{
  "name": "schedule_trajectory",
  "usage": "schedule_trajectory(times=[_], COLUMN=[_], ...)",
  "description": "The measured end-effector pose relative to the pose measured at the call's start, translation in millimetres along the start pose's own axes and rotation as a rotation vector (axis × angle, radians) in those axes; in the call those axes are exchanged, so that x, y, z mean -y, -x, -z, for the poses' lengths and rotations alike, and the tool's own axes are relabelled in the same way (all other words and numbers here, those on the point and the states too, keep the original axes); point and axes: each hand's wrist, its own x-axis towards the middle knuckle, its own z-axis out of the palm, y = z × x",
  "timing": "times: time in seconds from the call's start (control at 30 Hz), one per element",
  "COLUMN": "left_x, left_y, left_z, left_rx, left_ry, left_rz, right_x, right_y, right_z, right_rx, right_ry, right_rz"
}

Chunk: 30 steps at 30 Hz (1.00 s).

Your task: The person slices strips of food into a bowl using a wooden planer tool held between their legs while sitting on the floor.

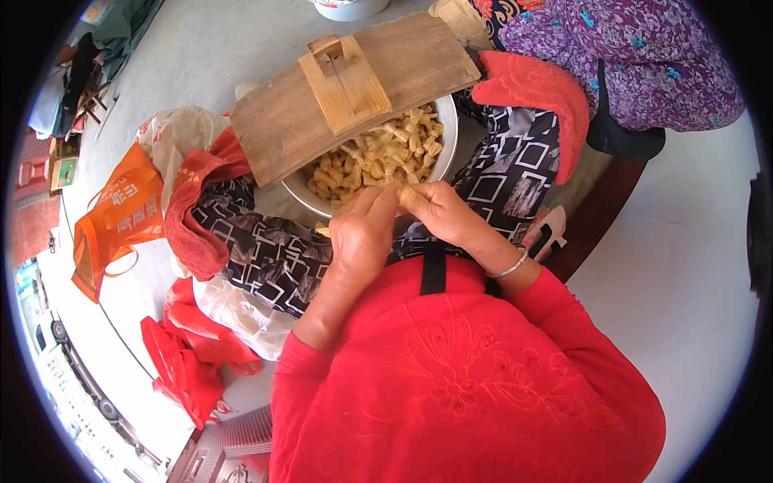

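My left hand (362,232) and my right hand (441,208) meet at the fingertips above my lap, at the near rim of a metal basin (448,136). Their fingers are drawn together, and whatever may be pinched between them is hidden. A yellowish patch shows at my right thumb; I cannot tell if it is a wrapping or a held piece. Many small tan knotted pieces (386,154), resembling bean-curd knots, fill the basin. Across its far side lies a wooden board (416,57), carrying a smaller wooden block (347,84) with a raised, notched end.
Red towels (531,96) cover both knees. Left stand an orange bag (124,211), a white plastic bag (184,136) and a red bag (187,356). Another person in purple floral clothing (628,54) is at upper right. A pale bucket (350,8) stands beyond the board.
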Motion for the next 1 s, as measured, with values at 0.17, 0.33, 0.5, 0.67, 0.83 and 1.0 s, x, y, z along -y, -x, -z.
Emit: schedule_trajectory(times=[0.17, 0.33, 0.5, 0.67, 0.83, 1.0], left_x=[2.5, -3.0, 17.7, 24.1, 23.5, 17.5], left_y=[-5.5, -29.9, -38.1, 1.7, -0.9, -29.6], left_z=[4.4, 15.4, -8.4, -3.8, 28.3, 43.9], left_rx=[0.035, -0.030, -0.031, 0.060, -0.119, -0.071], left_ry=[0.349, 0.192, 0.598, 0.967, -0.030, -0.142], left_rz=[0.092, 0.058, 0.457, 0.587, 0.126, -0.072], right_x=[9.1, 24.0, 27.2, 28.9, 44.2, 76.9], right_y=[-7.5, -25.3, -39.1, -49.4, -47.4, -64.3], right_z=[-2.2, -5.5, -4.1, 9.7, 20.8, 27.1], right_rx=[0.022, -0.179, -0.418, -0.438, -0.390, 0.093], right_ry=[-0.384, 0.271, 0.487, 0.328, 0.013, 0.309], right_rz=[-0.191, 0.316, 0.606, 0.567, 0.427, 0.315])
